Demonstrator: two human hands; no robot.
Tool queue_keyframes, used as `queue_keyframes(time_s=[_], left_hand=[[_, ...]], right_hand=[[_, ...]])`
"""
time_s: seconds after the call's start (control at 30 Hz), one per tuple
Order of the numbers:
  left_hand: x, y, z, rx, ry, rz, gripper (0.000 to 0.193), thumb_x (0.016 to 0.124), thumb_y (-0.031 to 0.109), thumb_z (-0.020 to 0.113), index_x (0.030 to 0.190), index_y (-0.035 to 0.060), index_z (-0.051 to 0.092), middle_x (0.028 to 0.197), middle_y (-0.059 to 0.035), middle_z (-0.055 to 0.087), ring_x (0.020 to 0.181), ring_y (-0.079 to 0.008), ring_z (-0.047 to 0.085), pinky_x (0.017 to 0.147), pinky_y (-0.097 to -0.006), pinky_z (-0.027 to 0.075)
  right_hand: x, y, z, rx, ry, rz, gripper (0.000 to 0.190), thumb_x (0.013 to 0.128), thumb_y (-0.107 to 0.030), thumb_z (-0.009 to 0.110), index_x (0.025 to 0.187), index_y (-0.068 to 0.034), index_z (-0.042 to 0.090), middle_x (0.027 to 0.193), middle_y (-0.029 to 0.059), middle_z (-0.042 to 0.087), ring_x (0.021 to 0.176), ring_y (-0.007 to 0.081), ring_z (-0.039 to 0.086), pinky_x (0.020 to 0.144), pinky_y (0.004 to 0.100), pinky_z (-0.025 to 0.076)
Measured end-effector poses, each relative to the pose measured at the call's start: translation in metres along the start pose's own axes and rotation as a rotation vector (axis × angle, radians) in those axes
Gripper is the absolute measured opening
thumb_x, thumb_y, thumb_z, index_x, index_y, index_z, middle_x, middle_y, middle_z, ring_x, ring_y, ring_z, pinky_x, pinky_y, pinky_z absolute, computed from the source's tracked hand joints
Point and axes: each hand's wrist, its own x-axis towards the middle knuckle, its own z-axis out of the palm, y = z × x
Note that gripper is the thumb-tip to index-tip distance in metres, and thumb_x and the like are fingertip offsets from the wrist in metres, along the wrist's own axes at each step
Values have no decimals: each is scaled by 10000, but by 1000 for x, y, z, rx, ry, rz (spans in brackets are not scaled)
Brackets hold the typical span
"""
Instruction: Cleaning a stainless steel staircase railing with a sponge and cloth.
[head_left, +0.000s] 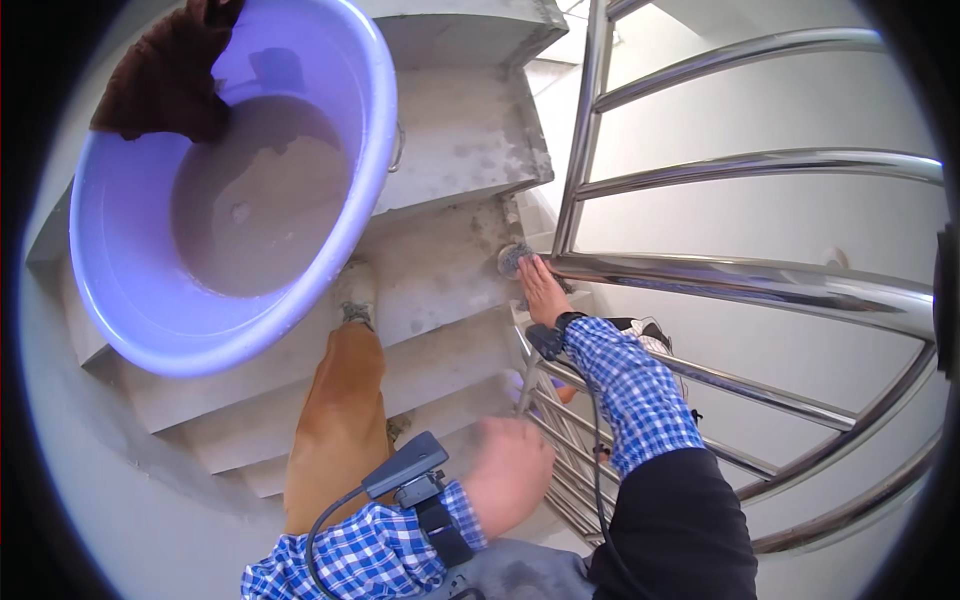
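My right hand (544, 287) lies with its fingers extended over a grey scrubber (514, 257), which looks like steel wool. It presses the scrubber at the end of a thick stainless steel rail, by the edge of a concrete stair tread (435, 247). My left hand (514, 472) is blurred and loosely curled in front of my body; whether anything is in it cannot be seen. Up and to the left, a large purple plastic basin (135, 292) holds murky water (285, 187). A dark brown cloth (169, 75) hangs over its rim.
Stainless steel railing (720, 277) runs along the right, with a stairwell opening beneath. Concrete steps (442, 360) descend below my leg (337, 427). A black cable (598, 442) trails from my right wrist. Partly hidden items (649, 330) show beyond the bars.
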Motion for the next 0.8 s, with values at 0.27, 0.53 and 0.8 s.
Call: queue_keyframes(time_s=[0.27,0.53,0.8], left_hand=[[22,4,18,91,18,57,464,700,430,641,978,62,590,900,-144,573,838,-319,577,740,-500,430],[43,20,-3,117,-131,98,405,740,358,599,1001,50,631,1011,-165,586,914,-309,587,778,-531,423],[-43,-26,-62,75,181,-65,460,658,365,689,941,24,562,977,-137,518,872,-257,505,769,-371,382]], right_hand=[[-23,30,-31,16,-107,2,541,904,-325,268,1346,-14,305,1420,124,268,1329,260,199,1077,527,38],[-88,95,-88,-48,7,114,526,866,-231,284,1301,60,342,1368,204,327,1308,315,243,1084,503,74],[-6,-8,1,306,169,158,503,828,-183,328,1235,106,394,1327,251,360,1289,353,270,1080,470,147]])
